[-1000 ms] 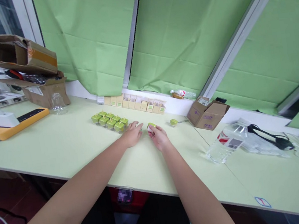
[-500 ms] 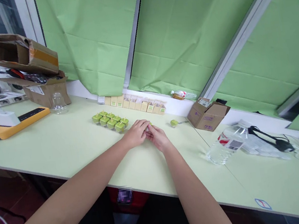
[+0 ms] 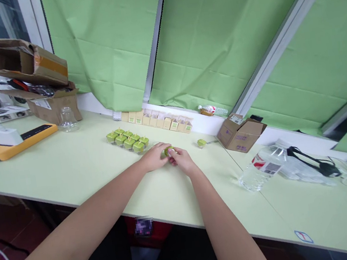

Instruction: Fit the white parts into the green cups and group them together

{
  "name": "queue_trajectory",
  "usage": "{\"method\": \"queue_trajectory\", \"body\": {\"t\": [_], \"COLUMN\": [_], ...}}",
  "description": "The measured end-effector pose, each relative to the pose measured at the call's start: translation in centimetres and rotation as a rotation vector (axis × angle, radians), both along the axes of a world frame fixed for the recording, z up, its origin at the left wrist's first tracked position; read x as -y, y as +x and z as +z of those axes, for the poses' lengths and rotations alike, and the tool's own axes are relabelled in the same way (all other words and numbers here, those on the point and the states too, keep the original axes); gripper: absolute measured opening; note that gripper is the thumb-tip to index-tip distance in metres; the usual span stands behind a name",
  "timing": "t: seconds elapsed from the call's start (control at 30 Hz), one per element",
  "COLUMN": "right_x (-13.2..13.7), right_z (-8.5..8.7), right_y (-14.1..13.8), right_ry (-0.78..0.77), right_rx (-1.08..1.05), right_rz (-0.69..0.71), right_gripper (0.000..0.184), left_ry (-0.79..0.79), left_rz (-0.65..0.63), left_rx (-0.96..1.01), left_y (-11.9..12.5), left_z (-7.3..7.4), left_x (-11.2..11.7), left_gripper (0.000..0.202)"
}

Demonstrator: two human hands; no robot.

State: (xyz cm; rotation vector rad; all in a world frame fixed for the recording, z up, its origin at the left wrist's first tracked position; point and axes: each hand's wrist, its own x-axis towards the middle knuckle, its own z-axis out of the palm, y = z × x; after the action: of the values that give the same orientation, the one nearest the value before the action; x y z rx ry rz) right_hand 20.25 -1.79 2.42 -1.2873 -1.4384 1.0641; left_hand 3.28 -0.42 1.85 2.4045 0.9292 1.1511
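Observation:
My left hand (image 3: 154, 156) and my right hand (image 3: 181, 160) meet on the pale green table (image 3: 78, 169), fingers closed together around one small green piece (image 3: 169, 150). Just left of them stands a cluster of several similar green pieces (image 3: 127, 139). Another single green piece (image 3: 201, 143) lies alone to the right. A row of small beige boxes (image 3: 156, 121) lines the wall behind.
An open cardboard box (image 3: 240, 131) sits at the right rear, with a clear plastic bottle (image 3: 264, 166) and black cables (image 3: 313, 160) beyond. At the left are an orange power strip (image 3: 17, 142), a glass bottle (image 3: 67, 120) and stacked cardboard boxes (image 3: 23, 71).
My left hand has moved right from beside the cluster to join my right hand on the green piece; both hands now grip it together.

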Motion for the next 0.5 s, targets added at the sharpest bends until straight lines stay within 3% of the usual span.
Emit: {"method": "queue_trajectory", "body": {"t": [0.2,0.5], "right_x": [0.1,0.2], "right_z": [0.1,0.8], "right_y": [-0.1,-0.8], "right_ry": [0.016,-0.077], "right_rx": [0.023,0.041], "right_rz": [0.043,-0.080], "right_gripper": [0.036,0.023], "left_ry": [-0.077,-0.138], "left_rz": [-0.082,-0.172], "left_rx": [0.056,0.152], "left_y": [0.3,1.3], "left_z": [-0.2,-0.2], "left_x": [-0.2,-0.4], "left_gripper": [0.055,0.049]}}
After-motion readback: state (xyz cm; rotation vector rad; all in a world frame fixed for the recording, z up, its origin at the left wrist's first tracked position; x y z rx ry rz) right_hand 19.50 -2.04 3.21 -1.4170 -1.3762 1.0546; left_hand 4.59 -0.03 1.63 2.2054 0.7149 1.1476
